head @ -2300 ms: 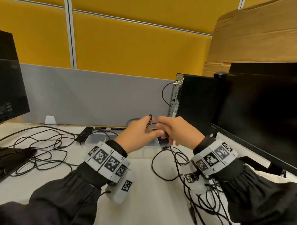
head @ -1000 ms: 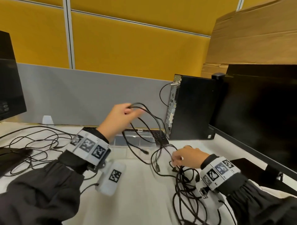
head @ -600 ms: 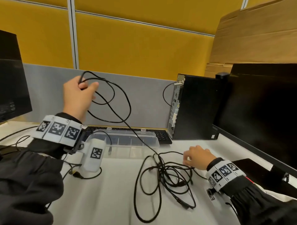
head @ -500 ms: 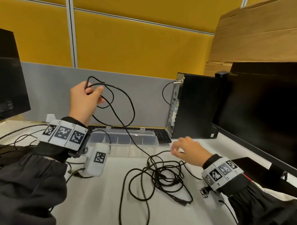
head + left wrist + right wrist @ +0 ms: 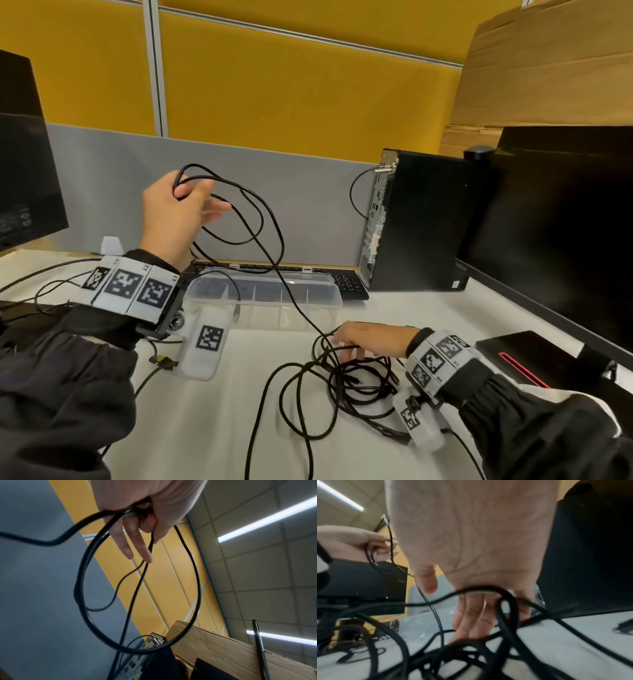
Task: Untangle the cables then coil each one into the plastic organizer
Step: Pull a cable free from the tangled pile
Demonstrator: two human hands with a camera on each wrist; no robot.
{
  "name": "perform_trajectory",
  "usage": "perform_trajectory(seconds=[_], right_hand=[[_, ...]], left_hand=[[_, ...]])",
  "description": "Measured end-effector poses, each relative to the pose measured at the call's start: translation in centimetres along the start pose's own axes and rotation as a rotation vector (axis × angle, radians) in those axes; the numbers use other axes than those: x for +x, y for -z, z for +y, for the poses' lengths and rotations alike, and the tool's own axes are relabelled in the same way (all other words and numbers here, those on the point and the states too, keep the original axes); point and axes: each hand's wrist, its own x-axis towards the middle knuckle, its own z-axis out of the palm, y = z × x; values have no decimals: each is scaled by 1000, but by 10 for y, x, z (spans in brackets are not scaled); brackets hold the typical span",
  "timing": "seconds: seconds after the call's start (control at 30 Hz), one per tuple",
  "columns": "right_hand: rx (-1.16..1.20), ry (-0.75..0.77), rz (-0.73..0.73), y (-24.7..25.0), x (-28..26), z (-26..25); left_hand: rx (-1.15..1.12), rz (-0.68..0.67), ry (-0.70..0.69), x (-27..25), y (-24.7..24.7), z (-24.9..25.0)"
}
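Note:
My left hand (image 5: 178, 205) is raised above the desk and grips a black cable (image 5: 270, 219) gathered in loose loops. In the left wrist view, thumb and forefinger (image 5: 147, 513) pinch the cable loops (image 5: 82, 588) while the other fingers point out straight. One strand runs down from it to a tangle of black cables (image 5: 356, 380) on the white desk. My right hand (image 5: 373, 341) lies flat on that tangle, and its straight fingers (image 5: 476, 601) press on the cable tangle (image 5: 453, 655). A clear plastic organizer (image 5: 329, 284) with several compartments stands behind, between the hands.
A black PC tower (image 5: 418, 222) and a large monitor (image 5: 565, 222) stand to the right, and a keyboard (image 5: 346, 284) lies behind the organizer. Another monitor (image 5: 24, 171) and more loose cables (image 5: 51, 284) are at the left. A flat black device (image 5: 524, 356) lies at the right.
My hands parted. The left one pulled a cable up and to the left out of the tangle, then came back a little. The right one dropped onto the tangle and stays there.

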Motion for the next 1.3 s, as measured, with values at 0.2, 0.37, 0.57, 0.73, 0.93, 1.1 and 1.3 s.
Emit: perform_trajectory(seconds=[0.2, 0.37, 0.57, 0.73, 0.93, 1.1, 1.3], right_hand=[[-292, 88, 59, -3, 7, 7], [-216, 222, 398, 5, -5, 9], [-60, 349, 728, 15, -27, 1], [203, 459, 796, 13, -37, -13], [397, 506, 778, 12, -49, -27], [723, 467, 801, 14, -56, -29], [961, 459, 888, 18, -58, -24]], left_hand=[[3, 3, -2, 0, -1, 3], [286, -121, 59, 2, 12, -7], [492, -528, 283, -38, -8, -17], [480, -800, 293, -88, -42, -27], [478, -810, 292, -104, -57, -38], [359, -788, 307, -100, -52, -37], [387, -791, 284, -96, -35, -41]])
